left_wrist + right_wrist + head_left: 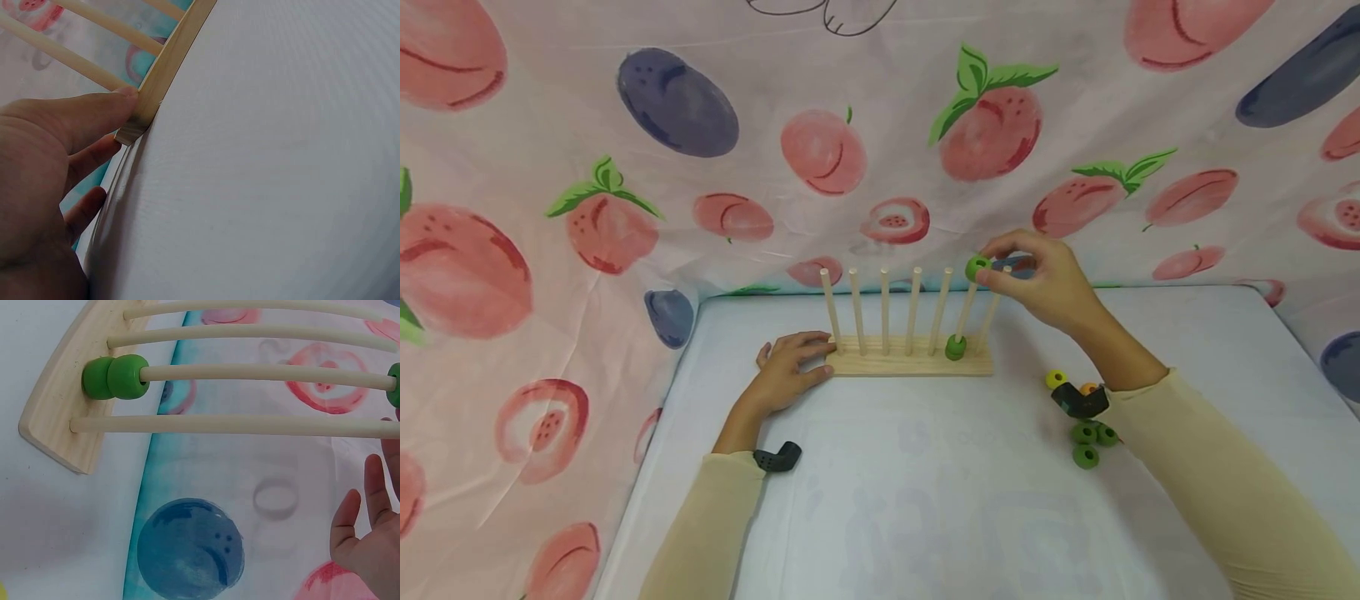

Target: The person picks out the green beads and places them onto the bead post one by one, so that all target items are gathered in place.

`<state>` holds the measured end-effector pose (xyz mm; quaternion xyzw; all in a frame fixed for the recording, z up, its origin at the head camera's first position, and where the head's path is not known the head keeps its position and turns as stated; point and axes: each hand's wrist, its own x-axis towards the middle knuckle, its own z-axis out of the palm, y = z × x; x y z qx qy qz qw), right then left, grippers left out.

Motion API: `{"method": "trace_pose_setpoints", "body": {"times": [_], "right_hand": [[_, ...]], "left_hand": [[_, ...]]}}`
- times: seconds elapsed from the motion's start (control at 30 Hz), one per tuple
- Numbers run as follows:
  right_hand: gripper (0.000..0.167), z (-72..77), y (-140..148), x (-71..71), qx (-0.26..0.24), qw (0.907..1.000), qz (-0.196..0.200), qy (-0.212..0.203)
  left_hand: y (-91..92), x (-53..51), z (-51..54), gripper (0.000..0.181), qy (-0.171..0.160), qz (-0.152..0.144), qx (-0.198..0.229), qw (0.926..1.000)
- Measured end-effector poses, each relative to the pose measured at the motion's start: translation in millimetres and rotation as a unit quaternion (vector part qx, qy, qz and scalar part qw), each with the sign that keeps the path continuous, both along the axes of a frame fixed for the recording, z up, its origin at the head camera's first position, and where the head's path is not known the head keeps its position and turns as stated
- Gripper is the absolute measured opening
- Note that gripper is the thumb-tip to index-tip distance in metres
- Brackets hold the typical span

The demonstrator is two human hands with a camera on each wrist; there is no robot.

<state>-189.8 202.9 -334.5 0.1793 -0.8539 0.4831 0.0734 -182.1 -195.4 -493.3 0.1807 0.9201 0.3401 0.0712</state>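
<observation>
Green bead (977, 267) was pinched between the thumb and fingertips of the right hand (1054, 283), at the upper end of the second peg (966, 308) from the right. Its hole faced upward and toward the head camera; squat and round, it showed no clear long axis, but its bore appeared roughly in line with the peg. Whether the tip had entered the hole could not be told, since bead and fingers hid it.

Threading seemed to be the step in hand. The next move, as I judged it, called for keeping hole and peg aligned, then letting the bead down onto the two green beads (955, 347) stacked at the foot.

Beyond, the wooden rack (902, 366) lay lengthwise from left to right, its seven pegs upright. The left hand (784, 371) gripped its left end, thumb on the near side. Near the right forearm lay a yellow bead (1057, 380), an orange bead (1087, 389) and three loose green beads (1086, 457).
</observation>
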Motion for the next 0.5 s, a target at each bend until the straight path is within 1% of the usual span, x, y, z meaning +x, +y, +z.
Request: {"method": "trace_pose_setpoints", "body": {"times": [0.2,0.5], "right_hand": [[0.022,-1.3,-0.7,0.2,0.005,1.0,0.002,0.001],[0.023,-2.1,-0.9,1.1,0.025,0.9997,-0.003,-0.002]], "left_hand": [[-0.2,-0.1,1.2,0.043,-0.005,0.001,0.003,1.0],[-0.8,-1.1,-0.6,0.043,-0.006,0.002,0.001,1.0]]}}
